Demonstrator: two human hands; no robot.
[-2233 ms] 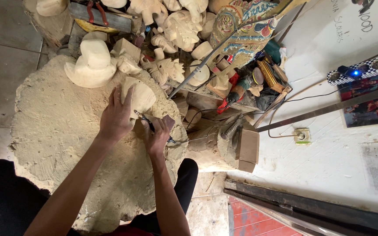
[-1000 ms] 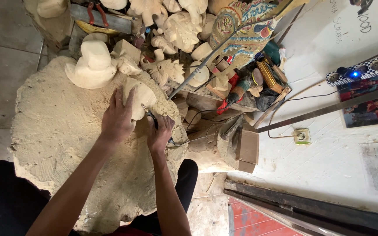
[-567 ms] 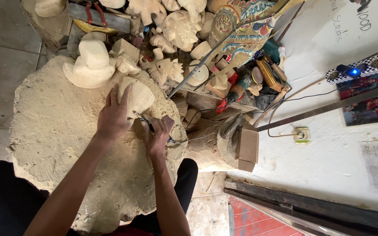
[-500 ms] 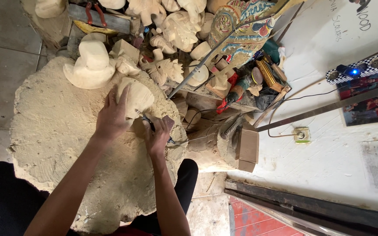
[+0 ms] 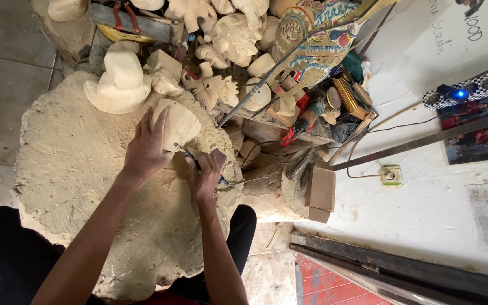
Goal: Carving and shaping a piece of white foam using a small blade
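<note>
Little has shifted since the earlier frame: left hand still lies flat, fingers spread, steadying the pale, roughly shaped wooden carving at the far side of the round stump bench, while right hand stays closed around a small carving tool at its near edge, details apparently uncut.

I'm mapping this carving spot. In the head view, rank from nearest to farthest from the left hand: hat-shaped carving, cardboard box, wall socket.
From the left hand:
1. Hat-shaped carving, just above it.
2. Cardboard box, off to the right.
3. Wall socket, farther right.
</note>
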